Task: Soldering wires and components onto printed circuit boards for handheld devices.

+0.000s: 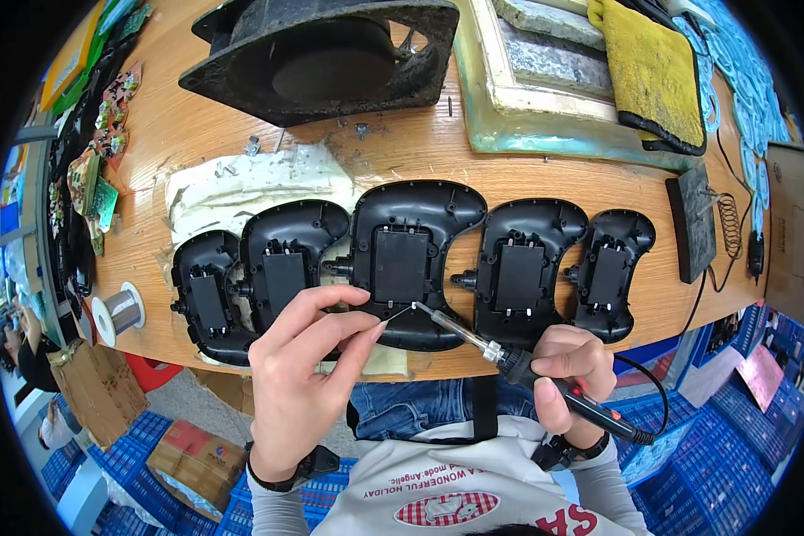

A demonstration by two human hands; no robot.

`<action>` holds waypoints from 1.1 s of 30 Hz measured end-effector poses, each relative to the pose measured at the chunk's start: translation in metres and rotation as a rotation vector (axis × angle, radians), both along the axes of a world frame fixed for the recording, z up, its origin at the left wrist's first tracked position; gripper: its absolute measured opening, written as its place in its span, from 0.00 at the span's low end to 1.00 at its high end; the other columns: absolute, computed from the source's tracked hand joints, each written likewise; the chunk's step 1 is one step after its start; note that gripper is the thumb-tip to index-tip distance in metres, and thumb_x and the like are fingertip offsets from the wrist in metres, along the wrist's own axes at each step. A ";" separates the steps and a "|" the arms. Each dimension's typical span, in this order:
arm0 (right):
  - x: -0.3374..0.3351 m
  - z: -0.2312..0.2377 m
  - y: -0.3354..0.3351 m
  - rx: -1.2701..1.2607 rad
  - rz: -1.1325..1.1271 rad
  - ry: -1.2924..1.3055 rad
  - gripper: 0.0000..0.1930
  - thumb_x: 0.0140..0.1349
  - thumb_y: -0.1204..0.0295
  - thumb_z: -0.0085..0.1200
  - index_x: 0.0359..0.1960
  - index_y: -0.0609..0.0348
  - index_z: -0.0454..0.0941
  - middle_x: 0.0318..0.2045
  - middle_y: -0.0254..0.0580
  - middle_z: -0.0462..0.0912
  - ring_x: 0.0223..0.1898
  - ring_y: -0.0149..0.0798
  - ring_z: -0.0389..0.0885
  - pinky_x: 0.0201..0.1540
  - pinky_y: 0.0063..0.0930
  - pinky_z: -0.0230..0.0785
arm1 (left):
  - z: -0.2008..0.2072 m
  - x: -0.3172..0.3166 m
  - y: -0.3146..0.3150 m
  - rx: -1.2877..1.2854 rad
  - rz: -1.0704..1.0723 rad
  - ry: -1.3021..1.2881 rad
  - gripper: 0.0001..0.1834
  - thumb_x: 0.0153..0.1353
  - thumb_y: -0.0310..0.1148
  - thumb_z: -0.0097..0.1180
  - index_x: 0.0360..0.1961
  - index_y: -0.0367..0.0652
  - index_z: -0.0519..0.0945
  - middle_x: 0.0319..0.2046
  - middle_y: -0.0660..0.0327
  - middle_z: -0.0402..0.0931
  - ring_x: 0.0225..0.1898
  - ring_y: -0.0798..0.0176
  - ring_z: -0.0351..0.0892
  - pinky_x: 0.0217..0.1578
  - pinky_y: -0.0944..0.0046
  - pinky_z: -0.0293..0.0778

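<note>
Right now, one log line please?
left hand: thin silver solder wire | right hand: black soldering iron, tip over middle black plastic shell

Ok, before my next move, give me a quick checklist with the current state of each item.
1. Right hand gripping the soldering iron by its handle: ok.
2. Left hand pinching the thin solder wire: ok.
3. Middle black shell lying open side up: ok.
4. Solder spool standing apart from the shells: ok.
5. Wire actually touching the iron's tip: cannot tell.
6. Tip hot enough: cannot tell.
</note>
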State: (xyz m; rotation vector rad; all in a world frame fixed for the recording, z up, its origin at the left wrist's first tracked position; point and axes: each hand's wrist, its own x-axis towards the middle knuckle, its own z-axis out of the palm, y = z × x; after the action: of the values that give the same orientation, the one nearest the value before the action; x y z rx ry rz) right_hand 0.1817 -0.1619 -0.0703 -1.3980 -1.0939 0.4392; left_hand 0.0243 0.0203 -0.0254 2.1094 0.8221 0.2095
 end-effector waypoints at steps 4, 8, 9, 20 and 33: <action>0.000 -0.001 0.000 0.001 0.020 0.013 0.09 0.47 0.77 0.55 0.28 0.66 0.69 0.13 0.44 0.73 0.10 0.36 0.68 0.13 0.29 0.57 | 0.000 0.000 0.000 -0.020 0.008 0.016 0.05 0.49 0.18 0.62 0.29 0.34 0.81 0.38 0.56 0.78 0.26 0.66 0.80 0.26 0.70 0.75; -0.001 -0.003 0.000 0.024 0.014 0.022 0.09 0.47 0.77 0.55 0.28 0.66 0.68 0.12 0.44 0.73 0.10 0.36 0.67 0.13 0.28 0.57 | 0.000 0.001 0.000 -0.040 0.022 0.008 0.05 0.49 0.18 0.61 0.29 0.33 0.81 0.38 0.56 0.78 0.26 0.67 0.81 0.26 0.70 0.75; -0.001 -0.003 0.000 0.024 0.014 0.023 0.09 0.47 0.77 0.55 0.28 0.66 0.68 0.12 0.44 0.73 0.10 0.36 0.67 0.13 0.28 0.57 | 0.001 0.001 0.000 -0.052 0.031 0.006 0.05 0.50 0.18 0.61 0.29 0.33 0.81 0.37 0.56 0.78 0.26 0.67 0.81 0.26 0.70 0.75; 0.000 -0.002 0.002 0.001 0.011 0.021 0.09 0.49 0.76 0.55 0.27 0.66 0.68 0.12 0.43 0.73 0.10 0.36 0.68 0.12 0.28 0.57 | 0.001 0.002 0.000 -0.035 0.006 0.023 0.04 0.50 0.18 0.62 0.29 0.34 0.81 0.37 0.57 0.78 0.25 0.68 0.80 0.26 0.70 0.74; 0.001 -0.002 0.001 0.012 0.003 0.051 0.09 0.49 0.77 0.55 0.27 0.66 0.68 0.13 0.43 0.73 0.10 0.36 0.69 0.13 0.28 0.58 | 0.000 0.002 0.001 -0.061 0.012 0.027 0.05 0.49 0.18 0.61 0.29 0.34 0.81 0.36 0.57 0.78 0.23 0.70 0.78 0.24 0.72 0.73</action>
State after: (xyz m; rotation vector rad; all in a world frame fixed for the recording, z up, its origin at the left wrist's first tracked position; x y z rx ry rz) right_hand 0.1828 -0.1613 -0.0722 -1.3677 -1.0561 0.4675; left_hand 0.0267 0.0217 -0.0254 2.0546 0.8474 0.1611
